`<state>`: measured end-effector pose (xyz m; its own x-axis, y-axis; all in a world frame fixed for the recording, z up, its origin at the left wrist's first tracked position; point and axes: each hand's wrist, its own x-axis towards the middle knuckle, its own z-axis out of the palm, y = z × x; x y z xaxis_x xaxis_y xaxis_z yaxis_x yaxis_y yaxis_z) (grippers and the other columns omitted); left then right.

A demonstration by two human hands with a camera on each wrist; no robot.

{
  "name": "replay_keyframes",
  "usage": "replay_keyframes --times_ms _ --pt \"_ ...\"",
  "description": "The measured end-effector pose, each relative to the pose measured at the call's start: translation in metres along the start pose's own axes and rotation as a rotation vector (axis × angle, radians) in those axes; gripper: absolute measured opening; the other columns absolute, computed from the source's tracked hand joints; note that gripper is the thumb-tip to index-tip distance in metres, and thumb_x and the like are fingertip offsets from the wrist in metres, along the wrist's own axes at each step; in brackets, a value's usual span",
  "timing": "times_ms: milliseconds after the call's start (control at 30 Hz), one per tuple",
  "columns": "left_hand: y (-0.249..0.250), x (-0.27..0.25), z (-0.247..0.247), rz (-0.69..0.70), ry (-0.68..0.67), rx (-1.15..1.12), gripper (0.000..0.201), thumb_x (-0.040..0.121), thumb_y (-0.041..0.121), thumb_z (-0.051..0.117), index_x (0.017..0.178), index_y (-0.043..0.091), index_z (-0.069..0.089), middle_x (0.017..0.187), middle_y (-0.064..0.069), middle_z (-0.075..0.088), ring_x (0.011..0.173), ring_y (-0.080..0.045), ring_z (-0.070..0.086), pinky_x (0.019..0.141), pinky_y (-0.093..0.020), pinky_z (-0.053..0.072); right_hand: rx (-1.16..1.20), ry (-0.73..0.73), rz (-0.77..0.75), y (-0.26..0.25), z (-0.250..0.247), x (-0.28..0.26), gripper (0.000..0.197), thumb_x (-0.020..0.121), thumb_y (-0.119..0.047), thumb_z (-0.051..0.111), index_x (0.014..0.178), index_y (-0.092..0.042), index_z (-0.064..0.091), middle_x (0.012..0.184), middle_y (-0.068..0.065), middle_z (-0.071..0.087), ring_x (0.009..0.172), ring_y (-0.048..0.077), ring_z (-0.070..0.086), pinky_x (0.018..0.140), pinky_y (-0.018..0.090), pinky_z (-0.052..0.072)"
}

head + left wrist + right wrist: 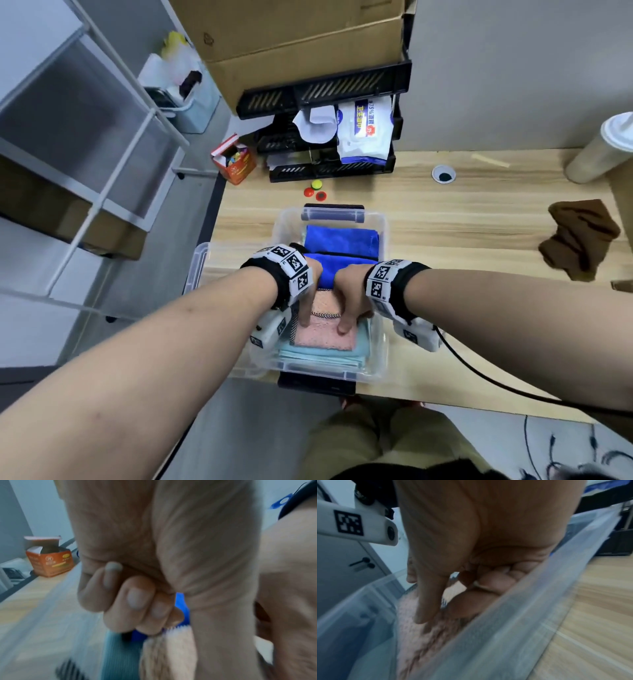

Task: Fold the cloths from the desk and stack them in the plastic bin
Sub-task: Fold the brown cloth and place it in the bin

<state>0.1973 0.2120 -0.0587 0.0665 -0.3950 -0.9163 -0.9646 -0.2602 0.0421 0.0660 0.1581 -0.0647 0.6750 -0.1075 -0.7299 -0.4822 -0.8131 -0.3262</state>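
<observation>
We have both hands down inside the clear plastic bin (383, 240) on the desk (462, 219). Our left hand (310, 291) and right hand (349, 301) sit on the folded pink cloth (325, 337), which lies on a light teal cloth (322, 358); folded blue cloths (342, 240) fill the far half. Extended fingertips press the pink cloth, while the left wrist view shows other fingers (135, 599) curled. Both wrist views are blurred, so we cannot tell whether either hand pinches the fabric. A crumpled brown cloth (579, 238) lies well apart at the desk's right.
</observation>
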Motion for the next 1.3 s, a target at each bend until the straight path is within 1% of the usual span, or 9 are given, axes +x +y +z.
replay_keyframes --times_ms 100,200,367,467,633,833,967,1133,1300 --pt "0.006 -0.015 -0.031 -0.073 0.001 0.071 0.056 0.029 0.054 0.091 0.071 0.020 0.077 0.073 0.001 0.075 0.066 -0.018 0.070 0.074 -0.037 0.060 0.132 0.001 -0.022 0.008 -0.017 -0.017 0.041 0.064 -0.046 0.086 0.070 -0.011 0.067 0.045 -0.007 0.058 0.040 0.007 0.051 0.049 0.020 0.043" --pt "0.026 -0.016 -0.068 -0.094 0.247 0.046 0.042 0.051 0.045 0.086 0.062 0.013 0.061 0.069 -0.008 0.068 0.064 -0.024 0.062 0.061 -0.034 0.053 0.206 0.219 -0.005 0.031 -0.040 -0.038 0.032 0.079 -0.037 0.074 0.063 -0.017 0.054 0.050 -0.006 0.059 0.046 0.010 0.051 0.053 0.024 0.044" --pt "0.087 -0.017 -0.122 0.007 0.642 -0.028 0.025 0.077 0.032 0.065 0.083 0.007 0.066 0.087 -0.012 0.069 0.078 -0.029 0.065 0.070 -0.034 0.054 0.448 0.550 0.171 0.114 -0.063 -0.084 0.012 0.083 -0.022 0.059 0.074 -0.017 0.052 0.069 0.004 0.074 0.053 0.014 0.066 0.051 0.021 0.046" --pt "0.140 -0.003 -0.148 0.092 0.641 -0.031 0.023 0.079 0.025 0.063 0.084 0.004 0.069 0.084 -0.013 0.070 0.076 -0.028 0.065 0.066 -0.032 0.052 0.453 0.637 0.364 0.182 -0.050 -0.109 0.006 0.081 -0.021 0.056 0.085 -0.017 0.054 0.079 0.003 0.071 0.073 0.024 0.068 0.066 0.029 0.052" --pt "0.217 0.044 -0.157 0.176 0.546 -0.006 0.016 0.081 0.026 0.061 0.084 0.011 0.065 0.075 -0.003 0.063 0.071 -0.024 0.058 0.056 -0.024 0.043 0.447 0.499 0.664 0.281 0.007 -0.130 0.028 0.083 -0.026 0.058 0.108 -0.014 0.053 0.113 0.013 0.059 0.094 0.032 0.060 0.086 0.037 0.053" --pt "0.251 0.098 -0.137 0.211 0.428 0.003 0.012 0.084 0.021 0.061 0.078 0.011 0.062 0.068 -0.005 0.056 0.064 -0.024 0.051 0.055 -0.025 0.038 0.544 0.397 0.881 0.335 0.060 -0.122 0.052 0.085 -0.031 0.058 0.133 -0.016 0.045 0.142 0.020 0.025 0.111 0.041 0.051 0.094 0.043 0.050" --pt "0.253 0.118 -0.121 0.192 0.351 0.024 0.018 0.084 0.019 0.057 0.068 0.012 0.054 0.059 -0.005 0.048 0.055 -0.024 0.042 0.050 -0.025 0.032 0.545 0.315 0.921 0.350 0.078 -0.113 0.052 0.082 -0.035 0.057 0.131 -0.018 0.052 0.140 0.016 0.024 0.124 0.040 0.039 0.101 0.045 0.044" --pt "0.248 0.122 -0.117 0.172 0.351 -0.010 0.013 0.086 0.019 0.058 0.084 0.007 0.064 0.076 -0.009 0.059 0.069 -0.026 0.053 0.059 -0.027 0.040 0.475 0.446 0.832 0.348 0.078 -0.112 0.037 0.084 -0.024 0.059 0.116 -0.005 0.062 0.130 0.009 0.045 0.109 0.032 0.054 0.081 0.035 0.049" --pt "0.245 0.108 -0.123 0.243 0.389 -0.113 0.030 0.077 0.028 0.073 0.101 0.013 0.061 0.096 -0.004 0.067 0.083 -0.023 0.060 0.066 -0.028 0.046 0.709 0.604 0.552 0.319 0.054 -0.108 0.014 0.073 -0.027 0.082 0.084 -0.020 0.074 0.080 -0.007 0.066 0.083 0.014 0.062 0.075 0.023 0.048"
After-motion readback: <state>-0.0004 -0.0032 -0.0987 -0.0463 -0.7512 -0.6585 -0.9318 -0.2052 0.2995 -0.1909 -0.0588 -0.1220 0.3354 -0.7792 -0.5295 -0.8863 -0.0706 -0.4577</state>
